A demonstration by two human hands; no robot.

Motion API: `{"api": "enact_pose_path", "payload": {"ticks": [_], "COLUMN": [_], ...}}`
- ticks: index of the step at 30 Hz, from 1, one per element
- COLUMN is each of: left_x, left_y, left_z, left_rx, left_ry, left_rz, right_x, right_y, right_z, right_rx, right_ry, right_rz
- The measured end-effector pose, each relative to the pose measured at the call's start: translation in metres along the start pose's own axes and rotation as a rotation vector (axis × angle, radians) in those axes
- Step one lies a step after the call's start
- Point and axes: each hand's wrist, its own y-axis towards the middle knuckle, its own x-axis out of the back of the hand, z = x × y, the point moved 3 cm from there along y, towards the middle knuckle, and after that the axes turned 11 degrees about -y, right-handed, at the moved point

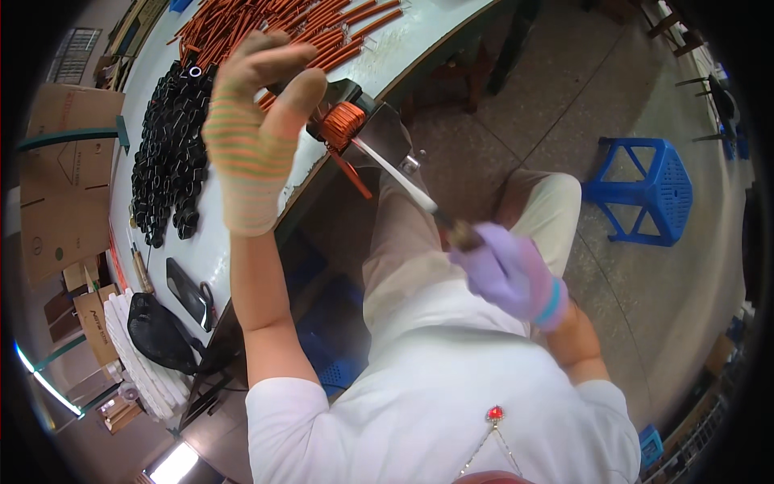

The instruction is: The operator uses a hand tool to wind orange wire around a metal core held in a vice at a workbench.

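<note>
My left hand (pixel 262 133), in a striped, worn glove, is raised over the table's edge. Its thumb and fingers close around a black part that carries a copper wire coil (pixel 342 123); much of the part is hidden behind the hand. From the coil hangs a loose orange-copper strand (pixel 351 174). In a purple glove, my right hand (pixel 508 270) is wrapped round the dark handle of a long, pale-bladed tool (pixel 403 184). The blade's tip meets the lower side of the coil. Motion blurs the tool and right hand.
Many copper-coloured rods (pixel 355 32) lie across the far white table (pixel 234 194). A heap of black frame-like parts (pixel 165 153) covers its left side. A dark flat piece (pixel 189 294) rests nearer me. A blue stool (pixel 653 191) stands on the floor to the right.
</note>
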Motion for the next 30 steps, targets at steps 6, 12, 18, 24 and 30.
{"api": "enact_pose_path", "payload": {"ticks": [6,12,18,24,30], "left_x": [0.001,0.009,0.009,-0.002,0.022], "left_y": [-0.018,-0.008,-0.004,-0.028,-0.006], "left_z": [-0.046,0.01,0.001,-0.057,-0.003], "left_rx": [-0.524,0.179,0.025,-0.561,-0.128], "left_ry": [0.345,-0.213,-0.215,0.401,-0.078], "left_rz": [0.392,-0.187,-0.131,0.355,-0.138], "right_x": [0.011,-0.004,0.01,0.018,0.003], "right_y": [-0.05,0.04,-0.03,-0.059,0.035], "right_z": [0.002,0.009,0.001,0.0,0.002], "right_rx": [-0.145,0.058,-0.134,-0.319,-0.18], "right_ry": [0.265,0.174,-0.077,0.177,0.263], "right_rz": [0.176,0.131,-0.013,0.17,0.225]}}
